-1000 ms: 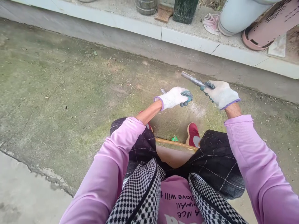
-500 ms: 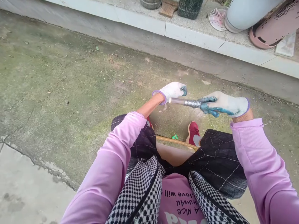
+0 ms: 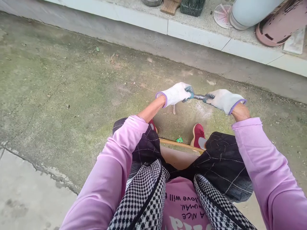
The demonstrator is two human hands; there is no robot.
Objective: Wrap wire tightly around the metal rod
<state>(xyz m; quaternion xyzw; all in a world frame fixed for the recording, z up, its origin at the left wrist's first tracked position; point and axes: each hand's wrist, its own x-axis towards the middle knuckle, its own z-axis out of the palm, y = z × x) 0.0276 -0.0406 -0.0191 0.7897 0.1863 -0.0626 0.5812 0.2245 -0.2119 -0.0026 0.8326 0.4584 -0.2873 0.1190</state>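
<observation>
Both hands wear white knit gloves with blue-grey coated palms. Between them is a short rod wound with silvery wire (image 3: 199,97), held roughly level above the concrete. My left hand (image 3: 178,93) is closed around its left end, hiding that tip. On its other end, my right hand (image 3: 223,99) is closed with thumb and fingers pressed together. Only the wire-wound middle shows between the gloves. Just under my left hand, a small pale strip (image 3: 174,109) is visible; whether it hangs or lies on the ground I cannot tell.
Mossy concrete ground (image 3: 79,83) lies ahead, bordered by a white-tiled ledge (image 3: 192,34). On the ledge stand a pink cylinder (image 3: 275,25), a white container (image 3: 249,12), a dark container (image 3: 192,6) and a wooden block (image 3: 170,6). A green scrap (image 3: 179,140) lies near my red shoe (image 3: 198,134).
My left hand has closed on the free end of the wire-wound rod, which stuck out bare before. My right hand has shifted slightly left and turned, still gripping it.
</observation>
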